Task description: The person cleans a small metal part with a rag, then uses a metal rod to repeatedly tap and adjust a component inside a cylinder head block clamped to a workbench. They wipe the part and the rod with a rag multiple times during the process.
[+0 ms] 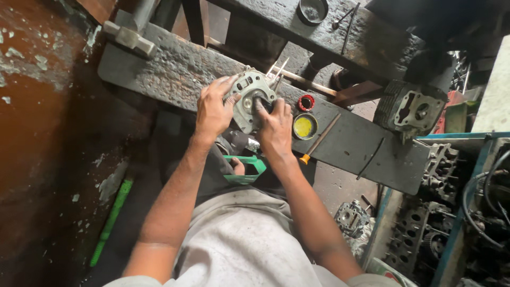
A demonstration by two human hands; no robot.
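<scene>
On the counter, near its front edge: a grey metal engine part [251, 100] is standing tilted toward the person, gripped from both sides.
Left hand: the left hand [213, 109] is clamping the left edge of the engine part, fingers curling over its top corner.
Right hand: the right hand [274, 127] is pressing against the round opening in the middle of the engine part, with the fingers closing on something there; what they are pinching is hidden.
Counter: the counter [180, 69] is a dark, greasy, pitted plank running at a slant across the view.
Beside the right hand: a small round tin of yellow paste [305, 126] is sitting open just to the right, and a red ring-shaped cap [306, 102] is lying just above it.
Tool: a thin screwdriver with an orange handle [319, 141] is lying at a slant next to the tin.
Far right end: a second, finned engine part [411, 109] is resting on the end of the counter, well apart from the hands.
Below: a green plastic piece [245, 171] is showing between the forearms, above the person's grey lap.
Upper plank: a dark round bowl [312, 10] is sitting on it.
</scene>
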